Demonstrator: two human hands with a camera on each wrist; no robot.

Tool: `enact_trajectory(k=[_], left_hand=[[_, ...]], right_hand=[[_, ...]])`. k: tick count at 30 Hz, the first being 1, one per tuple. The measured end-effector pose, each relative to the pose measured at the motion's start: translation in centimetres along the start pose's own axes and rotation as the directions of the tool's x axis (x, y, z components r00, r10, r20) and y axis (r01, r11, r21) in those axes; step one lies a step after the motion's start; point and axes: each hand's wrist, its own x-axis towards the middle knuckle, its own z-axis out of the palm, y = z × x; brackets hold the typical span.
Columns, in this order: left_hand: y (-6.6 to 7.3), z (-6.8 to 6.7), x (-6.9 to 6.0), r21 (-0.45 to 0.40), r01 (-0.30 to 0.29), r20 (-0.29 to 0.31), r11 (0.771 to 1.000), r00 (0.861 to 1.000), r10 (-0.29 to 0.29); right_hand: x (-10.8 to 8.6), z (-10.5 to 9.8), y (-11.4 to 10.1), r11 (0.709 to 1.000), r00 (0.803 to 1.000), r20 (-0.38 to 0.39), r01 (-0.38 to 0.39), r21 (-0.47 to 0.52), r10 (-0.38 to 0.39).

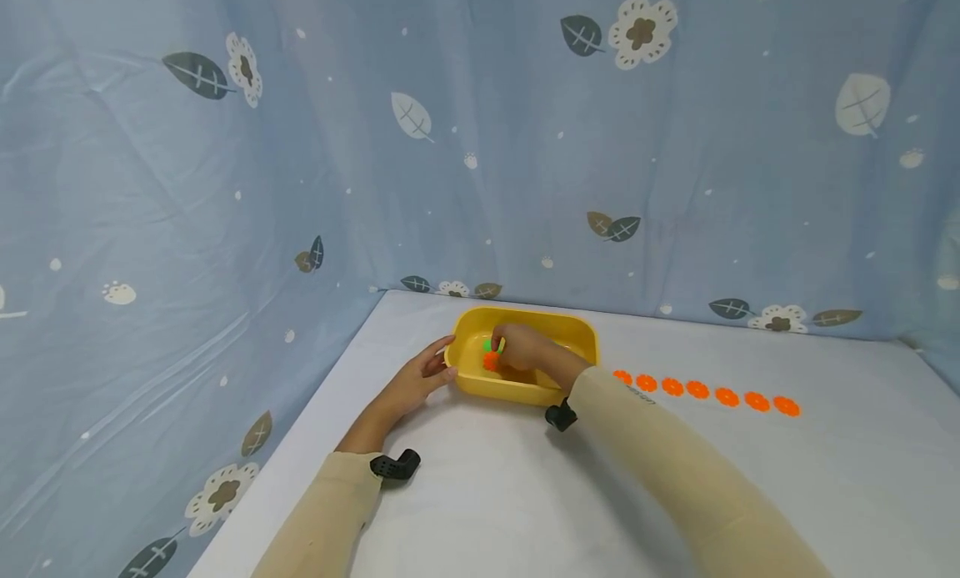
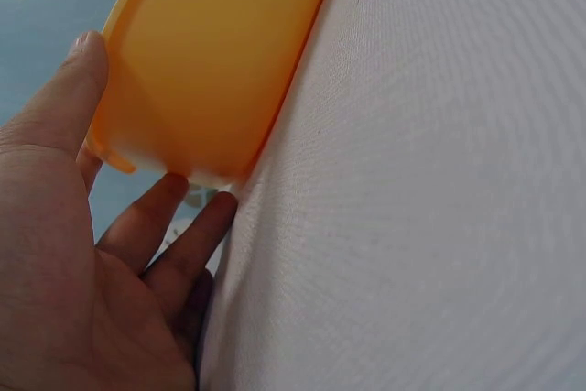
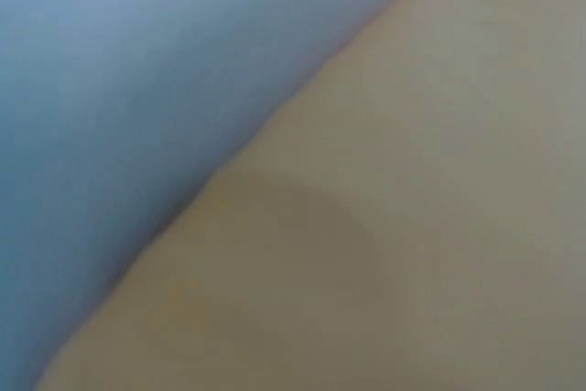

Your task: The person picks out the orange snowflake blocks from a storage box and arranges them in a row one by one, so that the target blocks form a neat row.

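Observation:
A yellow plastic basin (image 1: pixel 517 390) stands on the white table. My left hand (image 1: pixel 417 380) holds its left end, thumb at the near corner and fingers at the far side; in the left wrist view the thumb lies at the rim of the basin (image 2: pixel 220 52). My right hand (image 1: pixel 521 347) reaches down inside the basin with bent fingers. By its fingertips lie an orange flower-shaped piece (image 1: pixel 491 361) and a green piece (image 1: pixel 488 345), partly hidden. Whether the fingertips pinch a piece cannot be made out. A blurred yellowish surface fills most of the right wrist view.
Right of the basin, several orange flower-shaped pieces (image 1: pixel 697 389) lie in a slanting row on the white tabletop (image 1: pixel 480 495). A blue patterned curtain (image 1: pixel 525 144) hangs behind and along the left side. Both sleeved forearms cross the near part of the table.

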Motion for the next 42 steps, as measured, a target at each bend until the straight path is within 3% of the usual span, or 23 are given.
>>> enact_trajectory(k=[15, 24, 42], left_hand=[[0.1, 0.0, 0.0, 0.053, -0.026, -0.005, 0.998, 1.0, 0.027], [-0.1, 0.0, 0.1, 0.045, -0.003, -0.019, 0.999, 1.0, 0.004], [0.0, -0.1, 0.0, 0.028, -0.003, -0.002, 1.0, 1.0, 0.003]], right_hand=[[-2.6, -2.5, 1.1, 0.998, 1.0, 0.009, 0.016, 0.055, -0.016], [-3.7, -4.4, 1.4, 0.999, 0.999, 0.012, 0.034, 0.036, -0.035], [-7.4, -8.4, 4.8, 0.998, 0.998, -0.028, -0.063, 0.014, 0.064]])
